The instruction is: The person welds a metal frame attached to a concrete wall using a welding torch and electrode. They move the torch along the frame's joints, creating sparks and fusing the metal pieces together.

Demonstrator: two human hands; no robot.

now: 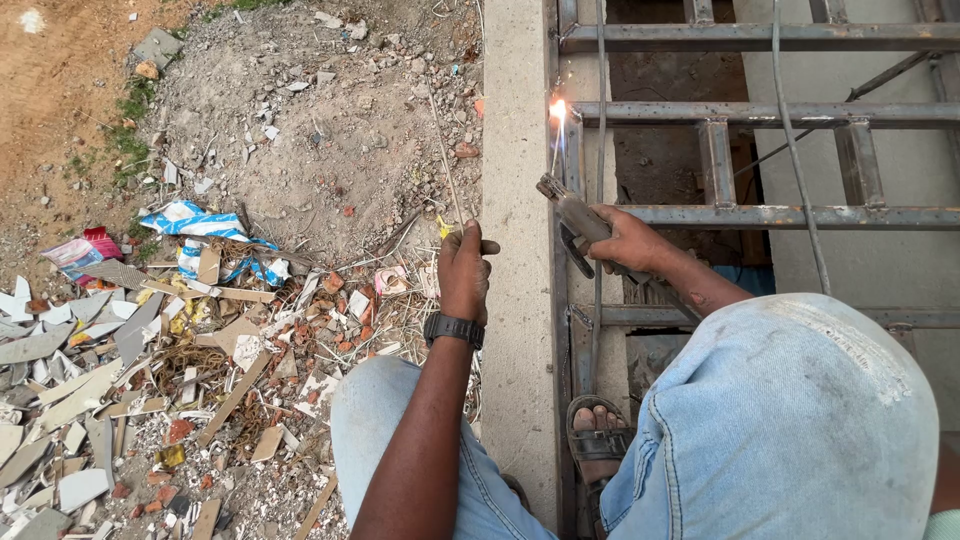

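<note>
Right hand: the right hand [628, 240] is wrapped tight round the electrode holder [575, 222], fingers closed over its handle, knuckles up.
Right arm: forearm runs back down and to the right, past the knee in pale blue jeans [790, 420], wrist bent a little toward the steel.
Electrode holder: it points up and left from the fist, the thin rod rising from its clamp to the spark [558, 108].
Spark: bright and orange-white, right where the rod tip meets the metal grille [760, 115], at the joint of an upright and a crossbar near the concrete ledge [515, 200].
Left hand: the left hand [464, 270] is curled loosely closed round a bundle of thin welding rods [447, 180], and they stick up and away over the rubble.
Left arm: stretched straight out from the body, a black wristwatch [453, 329] on the wrist, hand hanging just left of the ledge and well apart from the arc.
Foot: a sandalled foot [597, 435] is planted on the grille between the knees.
Ground below: broken tiles, brick bits and scraps [150, 370] lie heaped to the left, with a crumpled blue and white bag [205, 230] on top.
</note>
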